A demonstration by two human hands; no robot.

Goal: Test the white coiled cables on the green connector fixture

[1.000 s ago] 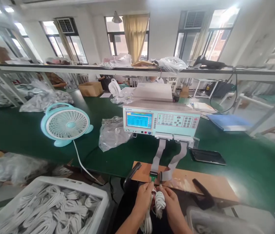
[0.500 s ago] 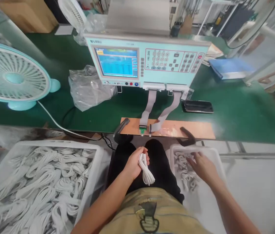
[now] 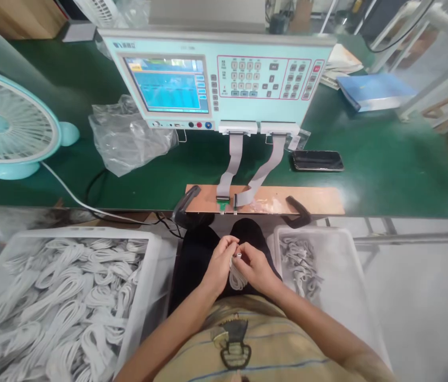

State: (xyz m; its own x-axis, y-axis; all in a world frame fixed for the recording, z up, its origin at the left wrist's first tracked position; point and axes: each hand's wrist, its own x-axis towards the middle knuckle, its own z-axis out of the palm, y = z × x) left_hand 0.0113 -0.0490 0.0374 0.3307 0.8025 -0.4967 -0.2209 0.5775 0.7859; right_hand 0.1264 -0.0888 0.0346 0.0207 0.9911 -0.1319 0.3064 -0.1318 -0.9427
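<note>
Over my lap, my left hand is closed on a coiled white cable, whose loops hang down below the fingers. My right hand meets it there, thumb and fingers pinched at the top of the same coil. Between the two hands a small pale plug end of the cable shows. Fingers partly hide the upper part of the coil. Just ahead of the hands, a small green circuit board sits at the front edge of a copper-coloured board, joined to a grey ribbon cable.
At my left stands a white bin of coiled white cables; at my right, another bin holds fewer. Black clamps grip the board to the green bench. A tester, fan, phone and plastic bag are there.
My right hand has left the right bin and come across to the coiled cable, which my left hand still holds. The head view has shifted slightly.
</note>
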